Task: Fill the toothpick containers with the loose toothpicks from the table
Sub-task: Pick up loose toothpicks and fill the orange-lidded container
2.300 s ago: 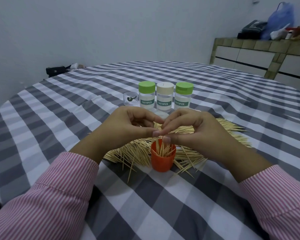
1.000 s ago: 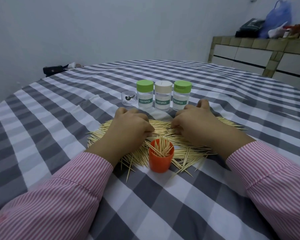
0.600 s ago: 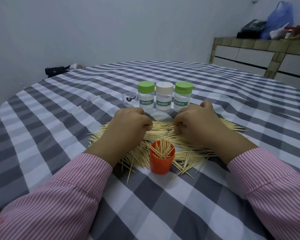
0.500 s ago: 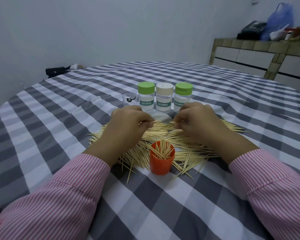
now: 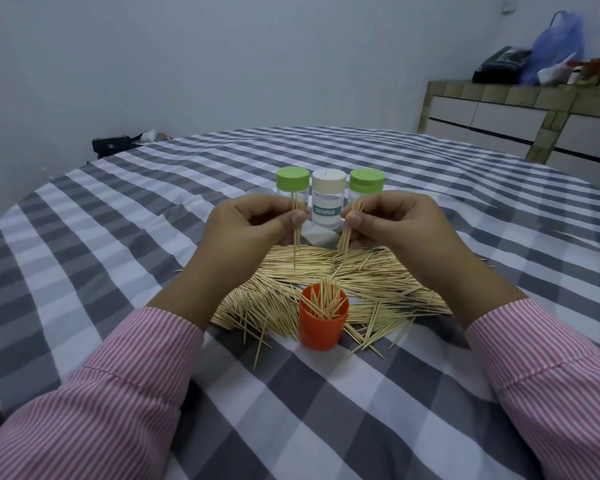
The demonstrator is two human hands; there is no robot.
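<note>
Half a second ago both hands were down on the pile of loose toothpicks [image 5: 343, 271] on the desk [image 5: 118, 254]; now the left hand [image 5: 253, 225] and right hand [image 5: 395, 223] are lifted, each grip pinching a small bunch between thumb and fingertips, points down. So I'd guess another load is about to drop in. The orange cup [image 5: 321, 323], below and between the grips, is open and partly full, while the three lidded toothpick jars [image 5: 328, 202] just behind them look empty.
</note>
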